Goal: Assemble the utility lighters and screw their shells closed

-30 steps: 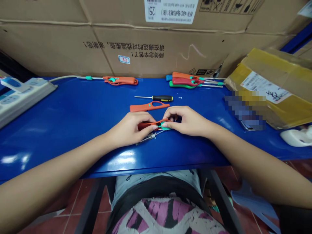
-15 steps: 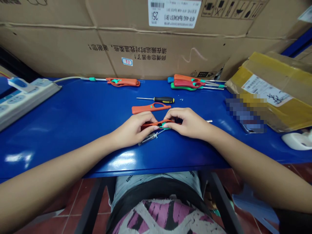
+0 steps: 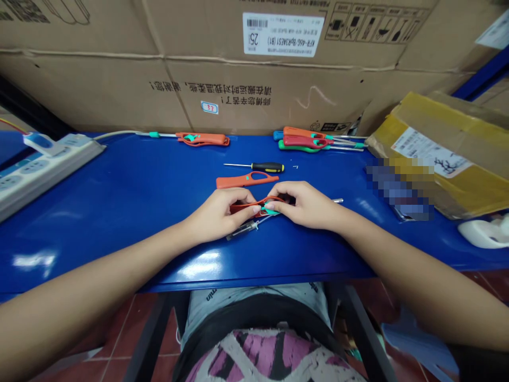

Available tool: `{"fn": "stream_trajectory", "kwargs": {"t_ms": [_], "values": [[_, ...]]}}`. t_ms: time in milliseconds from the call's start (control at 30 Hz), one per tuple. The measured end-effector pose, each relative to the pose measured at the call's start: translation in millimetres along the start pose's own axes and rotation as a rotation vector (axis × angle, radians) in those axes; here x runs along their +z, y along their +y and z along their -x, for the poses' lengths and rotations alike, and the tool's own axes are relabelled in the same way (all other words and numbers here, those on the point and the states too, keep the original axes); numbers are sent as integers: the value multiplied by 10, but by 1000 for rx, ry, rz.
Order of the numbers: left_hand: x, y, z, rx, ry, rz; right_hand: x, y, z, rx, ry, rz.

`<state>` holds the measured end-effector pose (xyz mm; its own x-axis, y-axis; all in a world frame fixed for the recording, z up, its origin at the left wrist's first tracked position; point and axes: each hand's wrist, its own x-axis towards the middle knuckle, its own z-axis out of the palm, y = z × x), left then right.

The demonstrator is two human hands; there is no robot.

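My left hand [image 3: 220, 213] pinches the left part of an orange lighter shell [image 3: 242, 208] just above the blue table. On the shell's right part, my right hand [image 3: 304, 206] is closed, its thumb against a green trigger piece [image 3: 271, 208]. A metal tube end [image 3: 338, 200] sticks out past the right hand. Below my left fingers is a clear cylinder part [image 3: 242, 229], with a thin tube running from it toward the right hand. Behind the hands lie a separate orange shell half [image 3: 234, 181] and a black and yellow screwdriver [image 3: 268, 167].
An orange lighter [image 3: 204, 139] lies at the back left, several coloured lighters [image 3: 304, 139] at the back right. A power strip [image 3: 51, 164] is at the left; a taped box [image 3: 449, 154] and a white object [image 3: 483, 232] are at the right. Cardboard [image 3: 222, 79] stands behind.
The whole view has shifted slightly. The orange shell between my hands has tilted a little, showing more of its opening and the green piece. Both hands still hold it.
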<state>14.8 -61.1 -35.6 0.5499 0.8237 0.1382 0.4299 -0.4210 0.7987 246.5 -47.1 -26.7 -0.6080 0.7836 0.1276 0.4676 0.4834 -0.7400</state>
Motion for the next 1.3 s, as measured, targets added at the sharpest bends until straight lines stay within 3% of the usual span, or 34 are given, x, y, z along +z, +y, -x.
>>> {"fn": "stream_trajectory", "kwargs": {"t_ms": [233, 500, 667, 767, 933, 1100, 1300], "values": [[18, 72, 1, -113, -36, 124, -51, -10, -4, 106, -92, -86], [5, 126, 13, -143, -60, 158, -113, -40, -2, 198, -190, -263], [12, 134, 15, -162, -61, 162, -136, -96, -10, 237, -206, -259], [21, 131, 17, -183, -45, 121, -157, -93, 9, 137, -114, -141], [-14, 70, 13, -204, 36, -16, -218, -16, 59, -170, 83, 193], [-54, 11, -12, -222, 78, -57, -226, 81, 63, -268, -8, 362], [-48, 24, -23, -249, 50, -11, -175, 121, 47, -274, 20, 353]]}}
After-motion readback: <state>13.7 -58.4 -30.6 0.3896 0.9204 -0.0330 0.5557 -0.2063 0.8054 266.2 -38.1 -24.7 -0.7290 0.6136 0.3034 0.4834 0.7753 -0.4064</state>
